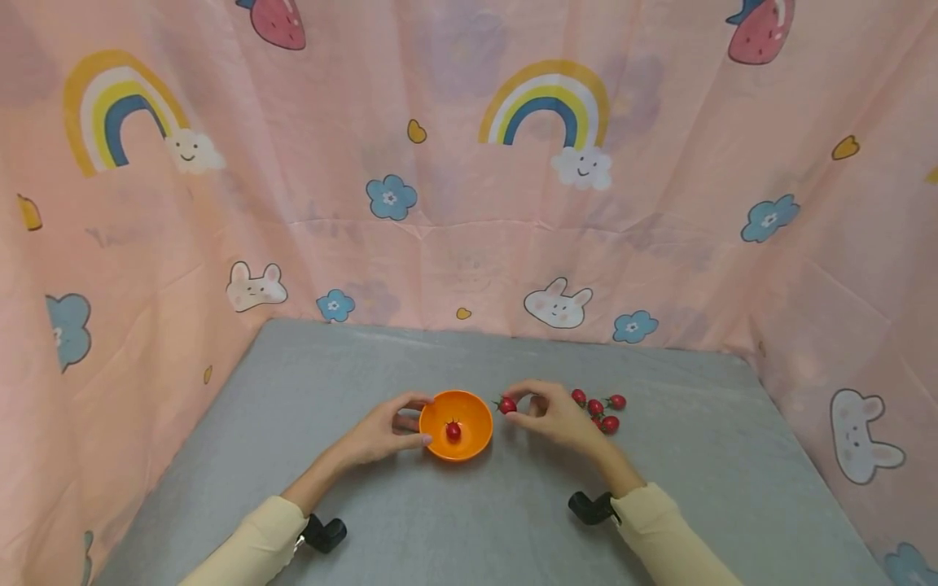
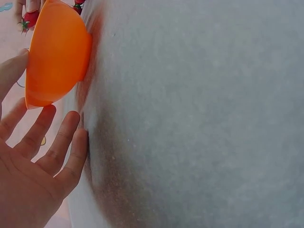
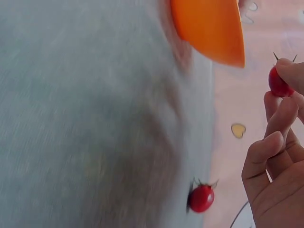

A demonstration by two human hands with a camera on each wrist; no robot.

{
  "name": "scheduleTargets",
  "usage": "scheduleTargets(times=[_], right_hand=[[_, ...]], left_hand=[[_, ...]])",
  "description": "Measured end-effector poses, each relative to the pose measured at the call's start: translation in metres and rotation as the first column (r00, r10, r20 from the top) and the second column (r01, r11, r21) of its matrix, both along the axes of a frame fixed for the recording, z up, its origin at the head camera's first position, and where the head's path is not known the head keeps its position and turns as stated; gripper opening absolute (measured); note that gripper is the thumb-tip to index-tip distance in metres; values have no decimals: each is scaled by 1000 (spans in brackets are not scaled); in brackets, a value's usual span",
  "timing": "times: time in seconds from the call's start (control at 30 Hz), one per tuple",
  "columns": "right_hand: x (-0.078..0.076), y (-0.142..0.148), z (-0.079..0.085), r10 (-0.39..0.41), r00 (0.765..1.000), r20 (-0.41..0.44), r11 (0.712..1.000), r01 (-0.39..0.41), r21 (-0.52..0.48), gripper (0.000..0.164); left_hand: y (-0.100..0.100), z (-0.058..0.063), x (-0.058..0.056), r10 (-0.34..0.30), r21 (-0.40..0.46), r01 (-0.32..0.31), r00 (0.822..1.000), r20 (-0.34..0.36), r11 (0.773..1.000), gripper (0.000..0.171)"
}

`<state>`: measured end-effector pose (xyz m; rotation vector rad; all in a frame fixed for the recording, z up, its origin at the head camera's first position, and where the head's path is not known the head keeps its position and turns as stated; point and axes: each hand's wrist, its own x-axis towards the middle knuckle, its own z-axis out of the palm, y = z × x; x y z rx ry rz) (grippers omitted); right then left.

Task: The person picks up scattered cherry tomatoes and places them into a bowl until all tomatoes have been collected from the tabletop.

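An orange bowl stands upright on the grey table, with one red cherry tomato inside it. At the bowl's left side, my left hand holds it, thumb and fingers apart along the rim. The left wrist view shows the thumb on the rim of the bowl and fingertips against its side. Just right of the bowl, my right hand pinches another cherry tomato between thumb and fingers. Its green stem points toward the bowl. The right wrist view shows this pinched tomato raised off the table.
Several loose cherry tomatoes lie clustered on the table to the right, partly behind my right hand. A pink printed curtain hangs along the back and sides of the grey table. Black wrist devices sit at both sleeve cuffs.
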<state>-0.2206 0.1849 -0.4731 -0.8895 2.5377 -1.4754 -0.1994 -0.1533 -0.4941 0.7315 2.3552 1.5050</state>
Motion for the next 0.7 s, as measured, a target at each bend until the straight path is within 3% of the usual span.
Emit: scheduleTargets(times=[0.4, 0.7], right_hand=[[2, -22, 0, 77, 996, 38, 997, -77, 1, 26], [0, -25, -4, 89, 995, 51, 996, -90, 7, 29]], left_hand=[[0, 2, 1, -1, 7, 1, 1000, 7, 1000, 55], [0, 1, 0, -1, 0, 1, 1000, 9, 1000, 55]])
